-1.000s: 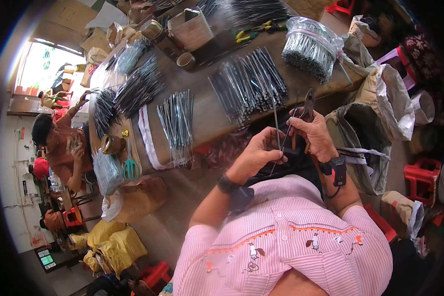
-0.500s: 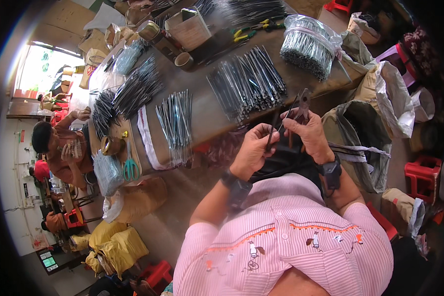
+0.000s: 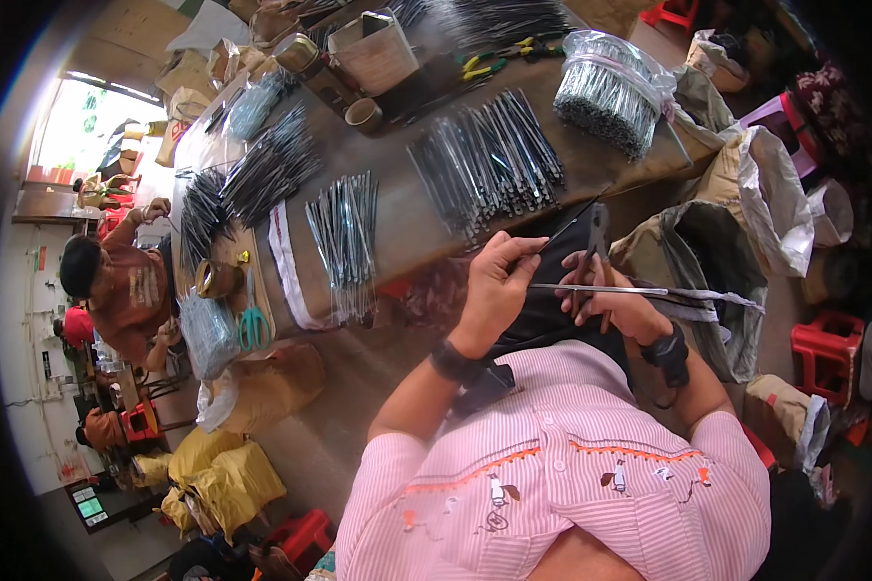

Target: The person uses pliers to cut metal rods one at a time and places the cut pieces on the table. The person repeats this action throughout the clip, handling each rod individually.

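Note:
My left hand (image 3: 497, 283) is closed in a pinch on a thin dark metal strip (image 3: 564, 232), which slants up to the right. My right hand (image 3: 610, 298) is wrapped round a pair of pliers (image 3: 599, 230), jaws pointing toward the table. A second, silvery strip (image 3: 622, 290) lies level across the right fingers, its left end close to my left hand; how it is held is partly hidden. Both hands are above my lap at the table's near edge. In front of them lies a wide row of dark metal strips (image 3: 489, 160), with a smaller bunch of strips (image 3: 344, 237) to its left.
A plastic-wrapped bundle of strips (image 3: 606, 97) stands at the table's right end. Yellow-handled pliers (image 3: 484, 66), a tape roll (image 3: 363, 115) and teal scissors (image 3: 254, 327) lie about. Open sacks (image 3: 736, 281) stand right. Another person (image 3: 131, 290) sits at the left.
My hands have moved apart. The pliers have turned more upright, and a silvery strip now lies across the right fingers. The strip in my left hand now points up and right.

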A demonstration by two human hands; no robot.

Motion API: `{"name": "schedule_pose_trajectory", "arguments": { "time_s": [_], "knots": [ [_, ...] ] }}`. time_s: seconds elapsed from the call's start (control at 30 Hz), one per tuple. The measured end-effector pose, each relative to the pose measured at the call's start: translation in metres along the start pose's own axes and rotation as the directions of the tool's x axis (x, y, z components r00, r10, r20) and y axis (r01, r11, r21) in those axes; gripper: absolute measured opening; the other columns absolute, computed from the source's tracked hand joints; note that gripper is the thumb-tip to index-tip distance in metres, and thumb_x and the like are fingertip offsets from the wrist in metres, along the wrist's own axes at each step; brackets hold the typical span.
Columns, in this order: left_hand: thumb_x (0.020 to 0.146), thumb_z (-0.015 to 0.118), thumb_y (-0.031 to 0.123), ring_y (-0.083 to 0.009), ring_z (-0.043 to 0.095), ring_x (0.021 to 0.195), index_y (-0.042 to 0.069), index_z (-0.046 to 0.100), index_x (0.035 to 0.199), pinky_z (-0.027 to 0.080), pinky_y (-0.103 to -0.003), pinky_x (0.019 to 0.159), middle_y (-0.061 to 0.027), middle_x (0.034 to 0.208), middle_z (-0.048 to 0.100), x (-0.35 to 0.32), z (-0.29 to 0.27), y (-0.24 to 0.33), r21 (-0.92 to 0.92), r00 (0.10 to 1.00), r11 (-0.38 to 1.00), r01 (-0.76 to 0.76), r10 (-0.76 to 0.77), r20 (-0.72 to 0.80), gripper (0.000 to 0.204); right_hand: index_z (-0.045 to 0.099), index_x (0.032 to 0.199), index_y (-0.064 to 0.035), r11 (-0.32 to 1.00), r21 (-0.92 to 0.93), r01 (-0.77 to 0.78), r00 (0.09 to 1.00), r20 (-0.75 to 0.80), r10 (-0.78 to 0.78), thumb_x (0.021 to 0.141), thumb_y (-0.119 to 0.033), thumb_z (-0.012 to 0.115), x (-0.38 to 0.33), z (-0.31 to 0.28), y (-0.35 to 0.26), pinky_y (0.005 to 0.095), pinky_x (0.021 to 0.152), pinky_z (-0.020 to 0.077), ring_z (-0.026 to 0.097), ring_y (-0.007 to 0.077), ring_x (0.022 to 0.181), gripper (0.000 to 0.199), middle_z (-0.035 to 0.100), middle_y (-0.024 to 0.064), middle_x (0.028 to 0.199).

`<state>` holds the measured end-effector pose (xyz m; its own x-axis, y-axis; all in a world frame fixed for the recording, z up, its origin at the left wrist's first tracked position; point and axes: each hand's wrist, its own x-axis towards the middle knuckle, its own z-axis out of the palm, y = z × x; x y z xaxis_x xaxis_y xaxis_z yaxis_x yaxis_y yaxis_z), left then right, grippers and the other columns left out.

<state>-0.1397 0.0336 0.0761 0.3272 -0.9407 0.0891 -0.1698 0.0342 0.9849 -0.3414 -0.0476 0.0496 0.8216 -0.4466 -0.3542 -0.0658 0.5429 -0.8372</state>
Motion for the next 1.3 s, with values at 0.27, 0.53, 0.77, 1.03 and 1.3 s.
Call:
{"name": "schedule_pose_trajectory", "arguments": {
  "time_s": [0.27,0.53,0.77,1.03,1.3],
  "knots": [
    [0.083,0.060,-0.005,-0.0130,0.050,0.069,-0.002,0.066,0.098,0.042,-0.024,0.064,-0.0059,0.078,0.051,0.000,0.003,0.007,0.097,0.997,0.993,-0.061,0.065,-0.043,0.017,0.036,0.141,-0.0051,0.611,-0.778,0.147,0.965,-0.023,-0.261,0.066,-0.004,0.049,0.005,-0.004,-0.006,0.0354,0.087,0.0446,0.053,0.0325,0.099,0.076,0.052,0.0172,0.111],
    [0.084,0.059,-0.003,-0.0149,0.053,0.071,-0.003,0.064,0.095,0.043,-0.026,0.065,-0.0077,0.079,0.053,0.002,0.008,0.000,0.081,0.999,0.997,0.005,-0.002,-0.045,0.013,0.056,0.119,-0.0006,0.492,-0.820,0.292,0.872,0.018,-0.488,0.071,-0.001,0.049,0.008,-0.007,-0.009,0.0323,0.067,0.0455,0.055,0.0260,0.070,0.049,0.057,0.0161,0.080],
    [0.085,0.059,-0.001,-0.0153,0.054,0.071,-0.003,0.065,0.096,0.044,-0.027,0.065,-0.0079,0.079,0.053,0.001,0.006,-0.005,0.054,0.999,0.998,0.039,-0.037,-0.039,0.013,0.059,0.103,-0.0021,0.442,-0.884,0.149,0.923,-0.036,-0.383,0.073,-0.007,0.053,0.007,-0.012,-0.002,0.0403,0.064,0.0471,0.057,0.0368,0.069,0.031,0.060,0.0197,0.079],
    [0.085,0.060,0.001,-0.0141,0.054,0.071,-0.003,0.065,0.098,0.044,-0.027,0.065,-0.0066,0.079,0.055,0.000,-0.014,0.002,0.105,0.998,0.993,0.051,-0.047,-0.043,0.014,0.059,0.112,-0.0045,0.347,-0.915,0.205,0.888,0.024,-0.460,0.073,-0.009,0.054,0.018,-0.001,-0.006,0.0369,0.063,0.0467,0.057,0.0323,0.064,0.039,0.055,0.0167,0.070],
    [0.086,0.060,0.000,-0.0071,0.049,0.069,-0.003,0.066,0.097,0.042,-0.023,0.063,-0.0011,0.079,0.059,-0.006,-0.030,-0.007,-0.058,0.980,0.980,0.188,-0.191,-0.046,0.013,0.059,0.105,-0.0056,0.402,-0.903,0.153,0.958,0.034,-0.286,0.073,-0.013,0.055,0.034,0.016,-0.011,0.0463,0.069,0.0464,0.058,0.0415,0.077,0.034,0.060,0.0209,0.079]
  ]
}}
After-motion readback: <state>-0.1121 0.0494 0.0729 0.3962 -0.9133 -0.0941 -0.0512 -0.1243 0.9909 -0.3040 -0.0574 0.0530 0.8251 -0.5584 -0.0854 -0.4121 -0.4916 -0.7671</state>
